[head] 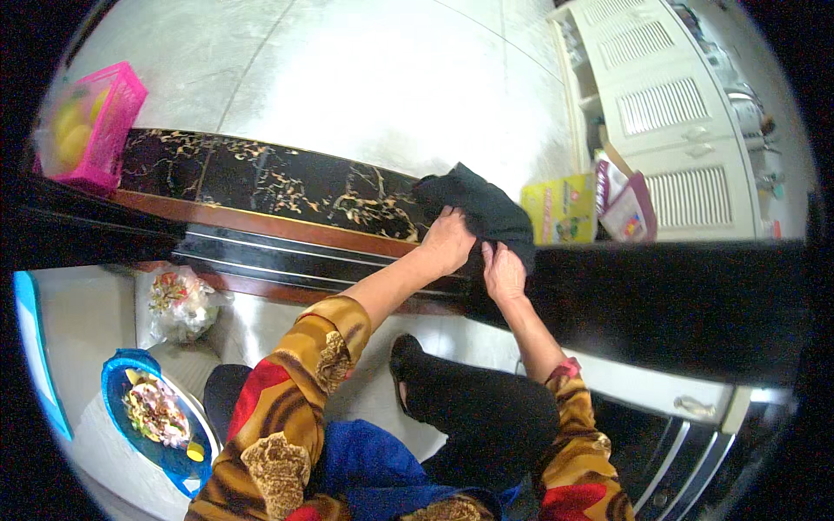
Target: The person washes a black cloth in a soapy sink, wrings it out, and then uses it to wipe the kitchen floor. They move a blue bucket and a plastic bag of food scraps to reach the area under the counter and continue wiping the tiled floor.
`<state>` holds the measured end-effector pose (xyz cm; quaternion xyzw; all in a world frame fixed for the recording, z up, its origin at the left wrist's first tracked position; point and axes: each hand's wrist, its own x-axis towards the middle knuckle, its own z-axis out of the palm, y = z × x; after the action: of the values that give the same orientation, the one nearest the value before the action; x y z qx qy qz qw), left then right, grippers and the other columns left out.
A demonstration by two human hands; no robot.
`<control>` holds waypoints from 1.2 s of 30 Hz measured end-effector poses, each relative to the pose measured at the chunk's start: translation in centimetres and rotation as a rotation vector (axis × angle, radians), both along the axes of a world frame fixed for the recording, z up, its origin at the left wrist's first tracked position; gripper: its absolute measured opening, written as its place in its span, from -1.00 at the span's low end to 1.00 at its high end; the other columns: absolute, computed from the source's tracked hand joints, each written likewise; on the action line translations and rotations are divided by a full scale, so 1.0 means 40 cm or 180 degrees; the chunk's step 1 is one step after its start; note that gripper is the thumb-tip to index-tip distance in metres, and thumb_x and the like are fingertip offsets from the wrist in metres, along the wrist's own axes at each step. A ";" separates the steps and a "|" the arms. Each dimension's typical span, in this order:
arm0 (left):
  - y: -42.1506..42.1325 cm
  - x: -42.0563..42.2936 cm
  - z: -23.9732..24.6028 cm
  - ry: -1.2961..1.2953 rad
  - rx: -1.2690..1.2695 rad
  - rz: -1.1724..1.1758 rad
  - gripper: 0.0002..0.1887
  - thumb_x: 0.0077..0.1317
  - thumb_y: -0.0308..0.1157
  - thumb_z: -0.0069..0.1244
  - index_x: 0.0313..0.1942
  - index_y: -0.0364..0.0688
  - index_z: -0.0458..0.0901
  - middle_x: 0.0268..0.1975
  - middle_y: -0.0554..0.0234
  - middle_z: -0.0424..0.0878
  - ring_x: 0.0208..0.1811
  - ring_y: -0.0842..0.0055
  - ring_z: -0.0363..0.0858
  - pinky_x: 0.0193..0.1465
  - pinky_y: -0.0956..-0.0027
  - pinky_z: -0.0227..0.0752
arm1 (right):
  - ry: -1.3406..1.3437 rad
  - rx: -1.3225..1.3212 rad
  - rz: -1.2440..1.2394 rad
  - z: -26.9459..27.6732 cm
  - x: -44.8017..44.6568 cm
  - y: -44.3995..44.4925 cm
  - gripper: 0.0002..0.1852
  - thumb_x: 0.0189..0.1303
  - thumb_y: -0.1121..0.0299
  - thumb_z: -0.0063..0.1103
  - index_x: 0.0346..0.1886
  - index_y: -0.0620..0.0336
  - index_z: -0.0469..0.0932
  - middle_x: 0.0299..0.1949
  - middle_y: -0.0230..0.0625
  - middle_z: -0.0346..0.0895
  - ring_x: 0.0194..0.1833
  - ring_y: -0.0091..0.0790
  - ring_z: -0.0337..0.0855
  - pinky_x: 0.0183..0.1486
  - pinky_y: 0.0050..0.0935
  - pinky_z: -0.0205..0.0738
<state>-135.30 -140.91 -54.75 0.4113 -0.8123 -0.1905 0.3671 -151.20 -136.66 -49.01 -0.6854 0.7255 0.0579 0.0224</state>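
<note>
A bunched black cloth (485, 198) lies over the right end of a dark marble door sill (293, 189). My left hand (449, 241) grips its near left side, fingers curled into the fabric. Close beside it, my right hand (507, 270) pinches the near edge of the same cloth between thumb and fingers. The cloth's lower folds are partly hidden behind both hands.
Sliding-door tracks (280, 255) run below the sill, with a dark door panel (664, 299) at right. A pink basket (107, 140) of yellow fruit stands far left. A yellow-green box (560, 208), a clear bag (182, 306) and a blue-lined waste bin (130, 449) are around.
</note>
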 end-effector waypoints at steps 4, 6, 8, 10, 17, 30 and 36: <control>-0.059 0.133 -0.094 -0.1599 0.0367 -0.0020 -0.42 0.30 -0.19 0.03 0.31 -0.18 0.43 0.51 -0.07 0.09 0.57 0.08 -0.07 0.53 -0.17 -0.17 | -0.1564 0.0560 -0.0782 -0.249 -0.009 -0.055 -0.10 0.40 -0.14 -0.08 0.56 0.21 -0.21 0.09 0.42 0.47 0.16 0.33 0.49 0.27 -0.06 0.32; -0.060 0.230 -0.139 -0.1866 0.0783 0.0511 -0.29 0.36 0.06 -0.01 0.45 0.03 0.25 0.59 0.08 -0.16 0.60 0.07 -0.29 0.53 -0.21 -0.30 | -0.1337 0.0318 -0.0793 -0.322 -0.015 -0.075 -0.13 0.40 -0.21 -0.14 0.58 -0.01 -0.22 0.37 0.39 0.13 0.30 0.45 0.28 0.33 0.05 0.24; -0.052 0.342 -0.182 -0.1835 0.0939 0.1088 -0.23 0.34 0.11 -0.01 0.49 0.08 0.15 0.59 0.03 -0.21 0.59 -0.02 -0.30 0.52 -0.24 -0.31 | -0.1264 0.0112 -0.1154 -0.380 0.016 -0.119 -0.20 0.41 -0.25 -0.22 0.58 -0.23 -0.20 0.51 0.26 -0.15 0.37 0.52 0.12 0.33 0.23 0.16; -0.065 0.441 -0.220 -0.1837 0.1206 0.1363 -0.20 0.34 0.14 -0.03 0.51 0.11 0.09 0.59 0.00 -0.25 0.59 -0.06 -0.30 0.52 -0.26 -0.30 | -0.0882 0.0386 -0.1644 -0.419 0.077 -0.175 -0.29 0.42 -0.29 -0.30 0.56 -0.53 -0.17 0.58 0.11 -0.30 0.39 0.59 0.02 0.28 0.53 -0.01; -0.083 0.545 -0.264 -0.0963 0.1255 0.1778 -0.30 0.42 -0.14 -0.06 0.51 0.09 0.06 0.59 0.11 -0.19 0.60 0.11 -0.20 0.50 -0.25 -0.19 | -0.1509 0.0299 0.2063 -0.440 0.488 -0.219 -0.41 0.34 0.01 0.04 0.33 0.13 0.37 0.47 0.02 0.11 0.48 0.10 0.03 0.39 0.17 0.03; -0.105 0.610 -0.294 -0.2014 0.1463 0.2528 -0.22 0.41 0.15 -0.20 0.53 0.06 0.00 0.58 -0.07 -0.22 0.58 -0.11 -0.32 0.51 -0.28 -0.35 | -0.0152 -0.0577 -0.0836 -0.505 0.154 -0.698 -0.26 0.40 -0.29 -0.28 0.57 -0.29 -0.03 0.59 -0.24 -0.14 0.50 0.38 -0.18 0.29 0.62 -0.19; -0.112 0.618 -0.294 -0.1840 0.1418 0.2506 -0.19 0.38 0.13 -0.14 0.53 0.02 -0.01 0.58 -0.09 -0.20 0.58 -0.12 -0.27 0.52 -0.24 -0.32 | -0.0143 -0.1124 0.0482 -0.515 0.509 -0.890 -0.39 0.35 -0.13 -0.15 0.38 -0.09 0.27 0.39 -0.17 0.18 0.33 0.21 0.16 0.19 0.39 0.09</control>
<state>-110.58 -145.39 -66.52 0.7884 -0.6045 -0.0851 0.0760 -130.82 -172.24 -69.62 -0.7324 0.6701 -0.0841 -0.0864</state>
